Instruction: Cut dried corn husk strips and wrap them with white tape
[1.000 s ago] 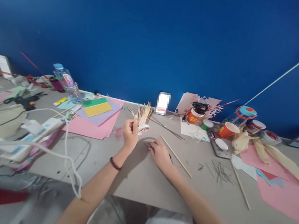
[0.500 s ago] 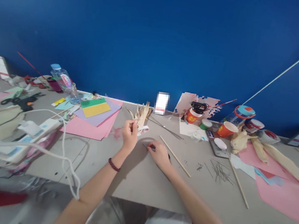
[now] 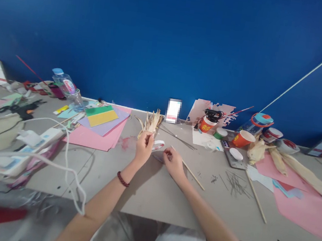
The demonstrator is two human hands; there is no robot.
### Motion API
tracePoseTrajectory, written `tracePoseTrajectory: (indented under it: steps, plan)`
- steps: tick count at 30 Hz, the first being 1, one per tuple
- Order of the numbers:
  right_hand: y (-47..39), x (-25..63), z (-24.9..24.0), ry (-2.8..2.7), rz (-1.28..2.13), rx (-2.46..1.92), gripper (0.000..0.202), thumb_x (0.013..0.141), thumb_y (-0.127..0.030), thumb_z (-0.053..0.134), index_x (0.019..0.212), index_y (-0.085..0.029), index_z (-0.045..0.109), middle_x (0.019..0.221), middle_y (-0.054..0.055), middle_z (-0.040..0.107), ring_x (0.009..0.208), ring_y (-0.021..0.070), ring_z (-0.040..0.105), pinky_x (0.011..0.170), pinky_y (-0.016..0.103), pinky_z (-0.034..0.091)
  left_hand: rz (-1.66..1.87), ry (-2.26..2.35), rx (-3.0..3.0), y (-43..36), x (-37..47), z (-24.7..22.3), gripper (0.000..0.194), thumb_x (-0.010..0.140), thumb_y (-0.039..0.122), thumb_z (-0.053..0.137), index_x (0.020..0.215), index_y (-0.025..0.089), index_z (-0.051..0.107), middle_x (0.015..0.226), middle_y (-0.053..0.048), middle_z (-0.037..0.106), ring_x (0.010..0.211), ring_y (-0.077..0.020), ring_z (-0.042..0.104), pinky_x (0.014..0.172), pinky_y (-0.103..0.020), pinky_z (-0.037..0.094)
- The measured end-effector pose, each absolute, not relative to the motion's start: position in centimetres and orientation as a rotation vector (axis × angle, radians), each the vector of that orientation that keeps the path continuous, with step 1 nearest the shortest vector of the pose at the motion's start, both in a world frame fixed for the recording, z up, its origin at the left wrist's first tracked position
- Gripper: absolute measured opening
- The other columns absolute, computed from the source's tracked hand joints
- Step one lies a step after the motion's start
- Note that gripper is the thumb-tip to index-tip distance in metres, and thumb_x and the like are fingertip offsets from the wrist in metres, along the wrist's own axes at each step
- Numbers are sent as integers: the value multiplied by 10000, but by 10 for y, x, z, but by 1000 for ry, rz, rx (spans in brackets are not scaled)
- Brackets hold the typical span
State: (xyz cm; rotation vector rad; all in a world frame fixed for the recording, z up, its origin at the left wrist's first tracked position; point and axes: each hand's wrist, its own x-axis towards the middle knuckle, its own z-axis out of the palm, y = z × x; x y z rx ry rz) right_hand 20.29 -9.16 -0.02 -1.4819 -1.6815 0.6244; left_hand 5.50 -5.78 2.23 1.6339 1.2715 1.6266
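Above the desk, my left hand (image 3: 144,148) is closed in a pinch, and whatever lies between its fingertips is too small to make out. Just behind it stands a bundle of dried corn husks (image 3: 153,122) with frayed tips. My right hand (image 3: 174,163) is a little to the right, its fingers curled together near the desk; what they hold, if anything, I cannot make out. A white roll of tape (image 3: 158,145) with red print sits between the two hands. Close to the right fingertips lies a thin dark tool (image 3: 157,158), its kind unclear. A wooden stick (image 3: 193,175) lies beside my right hand.
Short dark wire pieces (image 3: 237,184) and another stick (image 3: 256,195) lie to the right. Behind them are orange paper cups (image 3: 243,139), a phone (image 3: 235,156) and more husks (image 3: 305,173). Coloured papers (image 3: 102,116), a power strip (image 3: 31,149) and looping white cables (image 3: 67,167) are on the left.
My right hand has lifted slightly and moved a little right and up, off the thin dark tool. My left hand has shifted slightly right and lower.
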Motion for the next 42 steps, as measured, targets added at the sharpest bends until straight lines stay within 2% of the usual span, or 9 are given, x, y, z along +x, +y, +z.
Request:
tracePoseTrajectory:
  steps: [5,9,18,20,27,31,36,42]
  plan:
    - [-93,206,12,-1457,507,-1353,152,811,-279,454,828,-180,567,783,39,608,656,140,544,608,252,434,1485,1285,1970,-56,58,13,141,888,249,398,851,188,519,804,-33,586,744,-130,564,682,-233,455]
    - [-92,208,12,-1412,500,-1319,145,799,-291,491,801,-181,586,759,34,617,651,143,555,610,261,456,1265,1336,2251,-45,60,2,185,896,216,352,787,187,499,790,-37,563,749,-151,533,716,-272,428]
    - [-89,211,5,-1355,626,-1249,118,751,-268,557,770,-177,630,747,33,655,652,147,584,636,272,481,1231,1115,2168,-41,63,-4,132,857,225,446,783,180,546,857,-41,576,858,-165,523,826,-311,411]
    - [-88,211,3,-1326,694,-1236,128,743,-274,569,779,-175,639,742,35,663,659,154,594,628,274,483,1291,1090,2056,-43,65,-2,124,837,240,486,765,179,566,856,-43,588,875,-169,526,813,-303,412]
    - [-93,207,9,-1349,741,-1176,123,753,-258,575,800,-193,669,808,37,679,716,158,611,676,285,490,1234,900,1296,-52,72,6,185,749,337,611,701,158,607,680,4,557,658,-112,518,660,-240,423]
    - [-95,204,11,-1264,818,-1128,146,754,-286,604,869,-199,626,801,31,663,731,155,609,672,283,485,1192,843,998,-57,75,11,207,649,344,706,705,156,641,719,-3,589,661,-102,529,646,-227,432]
    - [-93,202,10,-1075,905,-1082,229,707,-289,671,881,-214,543,751,-4,624,723,139,597,616,246,454,1235,916,1019,-61,77,14,222,619,355,730,702,158,670,715,-12,618,638,-100,528,634,-232,443]
    - [-92,201,12,-991,975,-1074,270,692,-308,682,883,-219,513,728,-17,624,680,132,580,578,241,435,1349,1030,1220,-67,82,16,179,667,333,688,672,157,659,697,-24,628,666,-125,556,631,-247,440]
